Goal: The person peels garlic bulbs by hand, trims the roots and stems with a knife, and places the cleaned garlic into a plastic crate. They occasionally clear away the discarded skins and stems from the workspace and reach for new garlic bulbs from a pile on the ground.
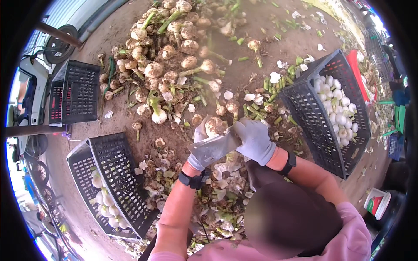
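My left hand, in a pale grey glove, is closed around a soil-stained garlic bulb. The wide metal blade of a knife lies across the front of that hand, just below the bulb, and hides part of the fingers. Gripping the knife's handle end is my gloved right hand; the handle itself is mostly covered. Just beyond both hands, a large heap of dirty garlic bulbs with green stalks spreads over the ground. Papery peelings and cut stalks lie around and beneath the hands.
A tilted black crate on the right holds many cleaned white bulbs. Another black crate at lower left holds several more. A third crate stands farther left. A white bucket is at lower right.
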The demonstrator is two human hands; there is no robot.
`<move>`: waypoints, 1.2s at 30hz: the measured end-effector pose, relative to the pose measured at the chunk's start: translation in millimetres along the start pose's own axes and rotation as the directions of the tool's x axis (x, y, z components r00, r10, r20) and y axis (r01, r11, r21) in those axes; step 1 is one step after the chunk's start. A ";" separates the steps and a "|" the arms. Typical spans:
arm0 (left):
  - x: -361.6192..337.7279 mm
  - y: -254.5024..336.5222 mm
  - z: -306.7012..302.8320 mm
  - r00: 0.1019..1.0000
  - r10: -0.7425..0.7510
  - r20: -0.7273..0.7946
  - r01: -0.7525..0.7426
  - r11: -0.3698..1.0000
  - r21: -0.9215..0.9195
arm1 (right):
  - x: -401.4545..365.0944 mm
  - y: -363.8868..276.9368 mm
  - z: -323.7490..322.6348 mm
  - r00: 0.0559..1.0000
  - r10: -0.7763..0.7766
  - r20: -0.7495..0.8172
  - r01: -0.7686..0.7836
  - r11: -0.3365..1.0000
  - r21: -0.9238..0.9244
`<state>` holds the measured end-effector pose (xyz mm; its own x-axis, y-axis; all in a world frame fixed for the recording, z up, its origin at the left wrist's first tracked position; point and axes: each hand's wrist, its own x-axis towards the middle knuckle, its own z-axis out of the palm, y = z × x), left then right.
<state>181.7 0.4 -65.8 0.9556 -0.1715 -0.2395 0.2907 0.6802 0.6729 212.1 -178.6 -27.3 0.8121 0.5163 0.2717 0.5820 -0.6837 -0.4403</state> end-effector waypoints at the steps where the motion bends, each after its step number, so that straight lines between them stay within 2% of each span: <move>1: -3.7 -17.2 -19.0 0.986 0.096 0.137 -0.082 0.991 -0.102 | -2.4 0.5 0.3 1.000 0.021 0.002 -0.021 1.000 0.024; 2: -3.4 3.1 2.6 0.990 0.069 0.123 -0.084 0.988 0.130 | -1.0 8.0 0.9 0.982 0.159 0.106 -0.167 0.983 0.076; 3: -6.4 25.1 24.6 0.992 0.061 0.110 -0.100 0.911 0.399 | 5.1 23.8 2.1 0.932 0.290 0.218 -0.319 0.941 0.112; 4: -14.4 41.5 47.8 0.987 0.060 0.148 -0.134 0.819 0.558 | 10.2 41.8 3.7 0.853 0.405 0.329 -0.466 0.875 0.130; 5: -23.0 54.3 71.7 0.975 0.064 0.211 -0.184 0.762 0.621 | 3.7 75.4 14.3 0.802 0.445 0.399 -0.468 0.883 -0.045; 6: -28.3 63.4 86.3 0.878 0.188 0.440 -0.460 0.582 0.670 | -7.8 98.3 23.7 0.741 0.485 0.465 -0.438 0.873 -0.214; 7: -23.7 54.5 76.5 0.898 0.257 0.356 -0.435 0.637 0.636 | -12.1 82.8 11.4 0.689 0.604 0.400 -0.609 0.782 -0.132; 8: -11.7 47.8 74.9 0.860 0.391 0.330 -0.510 0.614 0.602 | -22.5 81.4 12.5 0.763 0.556 0.331 -0.588 0.809 -0.004; 9: -7.4 47.7 58.5 0.843 0.433 0.319 -0.485 0.355 0.799 | -26.6 79.7 14.8 0.784 0.552 0.284 -0.588 0.807 0.054; 10: -12.7 50.6 47.8 0.834 0.463 0.302 -0.376 0.076 0.923 | -36.2 75.7 20.0 0.790 0.556 0.259 -0.596 0.795 0.112; 11: -17.1 49.0 41.7 0.826 0.468 0.315 -0.368 0.024 0.930 | -43.1 76.3 26.0 0.778 0.564 0.277 -0.618 0.766 0.176; 13: -22.4 34.9 31.5 0.869 0.495 0.021 -0.275 0.446 0.852 | -49.3 79.4 32.1 0.760 0.571 0.311 -0.648 0.705 0.287; 15: -22.9 23.3 16.1 0.876 0.408 -0.256 -0.168 0.757 0.632 | -43.5 71.6 20.7 0.755 0.551 0.355 -0.653 0.680 0.334; 18: -18.5 7.1 -1.8 0.833 0.504 -0.229 -0.191 0.650 0.736 | -48.8 77.4 28.0 0.790 0.512 0.337 -0.611 0.618 0.494; 19: -19.6 6.5 -0.4 0.824 0.514 -0.238 -0.128 0.578 0.806 | -50.6 78.5 33.6 0.804 0.506 0.312 -0.585 0.581 0.565; 20: -20.0 5.8 0.9 0.832 0.464 -0.304 -0.175 0.739 0.650 | -54.4 80.3 37.1 0.815 0.503 0.287 -0.556 0.540 0.632; 22: -21.5 7.9 6.8 0.858 0.330 -0.394 -0.248 0.937 0.246 | -60.1 80.1 32.8 0.814 0.488 0.316 -0.579 0.630 0.517; 23: -25.3 11.4 11.4 0.877 0.264 -0.403 -0.267 0.962 0.051 | -59.1 77.5 27.9 0.814 0.478 0.331 -0.581 0.673 0.457; 26: -28.3 16.0 27.3 0.927 0.224 -0.302 -0.238 0.971 -0.011 | -41.8 58.0 5.9 0.863 0.406 0.300 -0.504 0.734 0.456; 28: -28.6 8.2 31.6 0.954 0.126 -0.271 -0.190 0.956 -0.224 | -20.9 32.7 -20.7 0.911 0.305 0.276 -0.400 0.816 0.418; 30: -36.9 13.7 61.6 0.973 0.022 -0.231 -0.120 0.899 -0.422 | -17.5 33.8 -22.3 0.913 0.289 0.288 -0.392 0.817 0.424; 31: -47.5 30.4 88.0 0.977 -0.053 -0.206 -0.033 0.919 -0.393 | -23.5 49.2 -2.4 0.894 0.324 0.308 -0.437 0.778 0.451; 32: -45.1 17.5 68.0 0.980 0.112 0.165 -0.006 0.845 -0.534 | -29.1 68.4 23.1 0.880 0.351 0.321 -0.471 0.742 0.477; 34: -51.1 28.2 74.8 0.992 0.045 0.117 0.023 0.852 -0.523 | -64.2 110.1 48.6 0.847 0.402 0.347 -0.517 0.776 0.361; 35: -46.9 27.4 57.3 0.995 0.000 0.096 0.020 0.978 -0.206 | -62.7 106.3 43.5 0.838 0.442 0.318 -0.541 0.746 0.388; 36: -45.7 27.6 42.5 0.978 -0.130 0.160 0.105 0.982 0.158 | -70.0 96.4 40.5 0.813 0.501 0.296 -0.582 0.699 0.416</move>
<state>148.1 -3.4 -6.5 0.9047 -0.3707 -0.2099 0.3932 0.5370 0.7463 209.6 -259.8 -123.4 0.9397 0.2301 -0.2529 -0.0832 -0.5636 -0.8219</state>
